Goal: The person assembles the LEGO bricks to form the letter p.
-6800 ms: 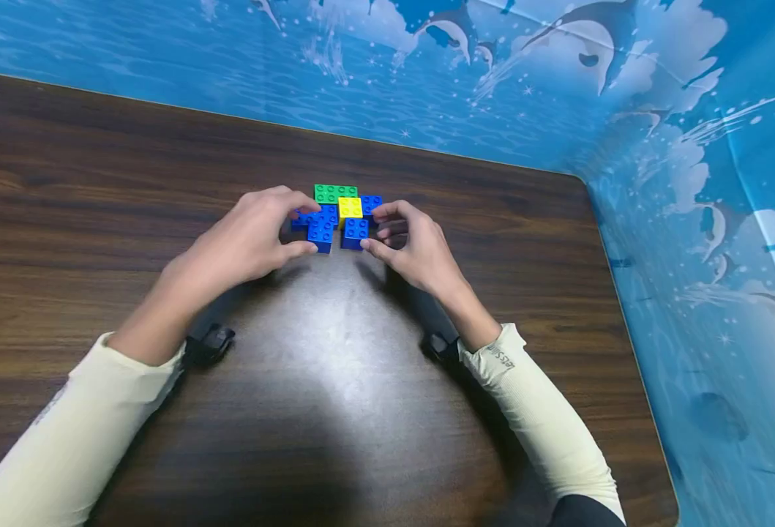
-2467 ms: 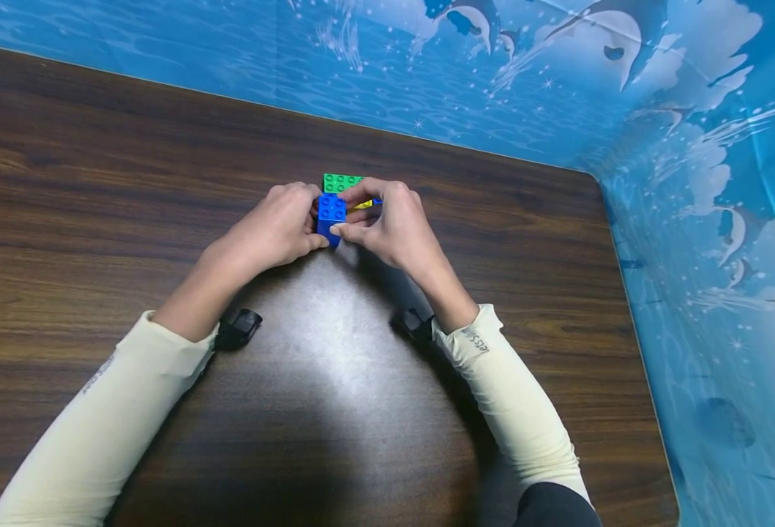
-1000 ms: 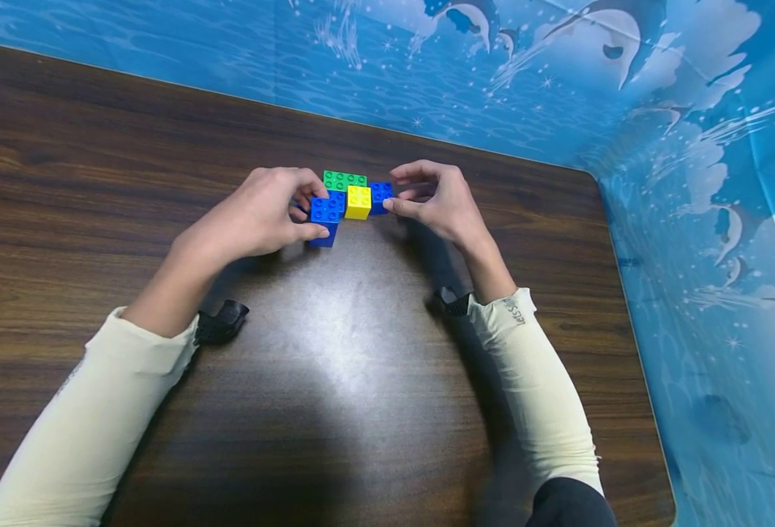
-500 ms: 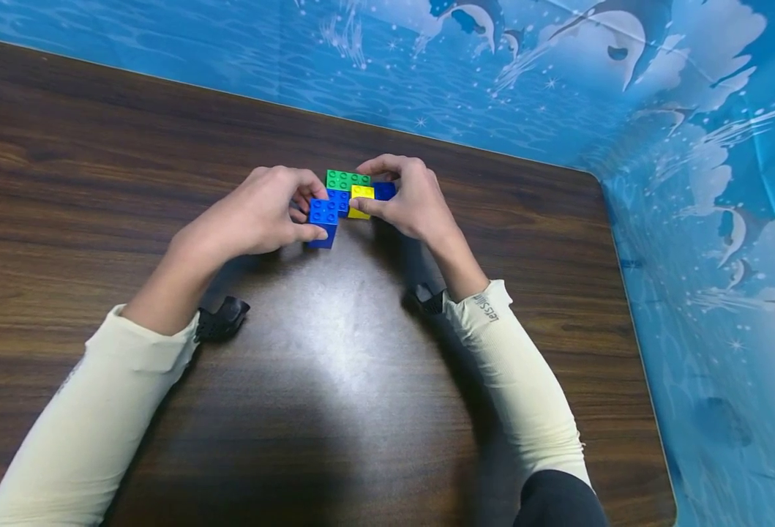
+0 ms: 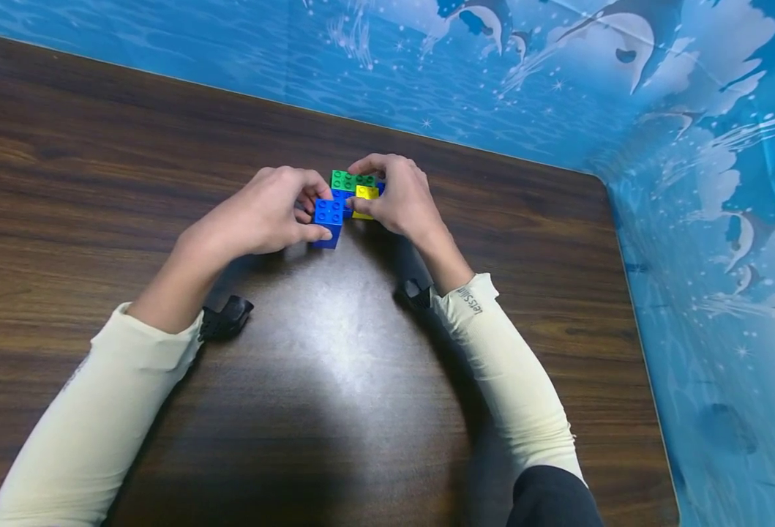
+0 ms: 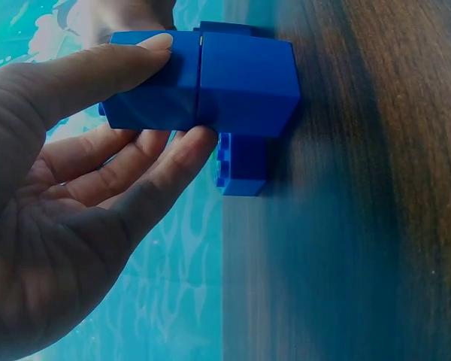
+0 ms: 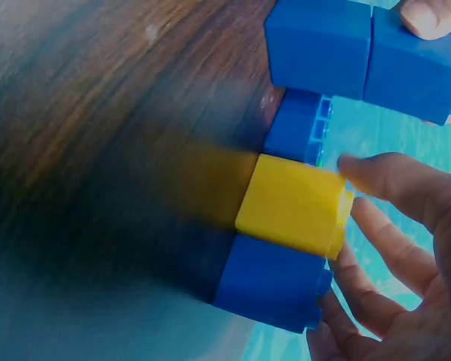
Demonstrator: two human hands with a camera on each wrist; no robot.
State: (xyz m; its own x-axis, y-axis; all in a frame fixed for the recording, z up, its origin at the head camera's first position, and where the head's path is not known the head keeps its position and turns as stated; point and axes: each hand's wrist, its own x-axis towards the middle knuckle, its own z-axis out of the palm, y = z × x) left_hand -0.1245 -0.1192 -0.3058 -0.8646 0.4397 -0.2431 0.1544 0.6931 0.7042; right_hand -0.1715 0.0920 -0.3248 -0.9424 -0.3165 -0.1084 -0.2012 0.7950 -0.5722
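Observation:
My left hand [image 5: 249, 216] holds a stack of two blue bricks, thumb and fingers pinching the upper brick [image 6: 165, 98]. The lower brick [image 6: 248, 83] sits flush beneath it, close to the table; contact is unclear. Behind the stack lies another blue brick [image 7: 293, 124], partly hidden. Beside that one stands a yellow brick [image 7: 289, 203], followed by one more blue brick [image 7: 274, 278]. A green brick [image 5: 347, 179] with several studs lies at the back. Over the yellow and green bricks hovers my right hand [image 5: 403, 197], fingers loosely spread, thumb tip near the yellow brick's studs.
The dark wood table [image 5: 334, 410] stretches toward me and to both sides. A blue curtain [image 5: 229, 51] with dolphins hangs along its back and right edges. Each wrist wears a black camera [image 5: 227, 318].
Two blue bricks that stood apart in front became a stack, pressed together by both hands. My right hand then let go, went to the right-hand blue brick, and moved back left over the yellow one.

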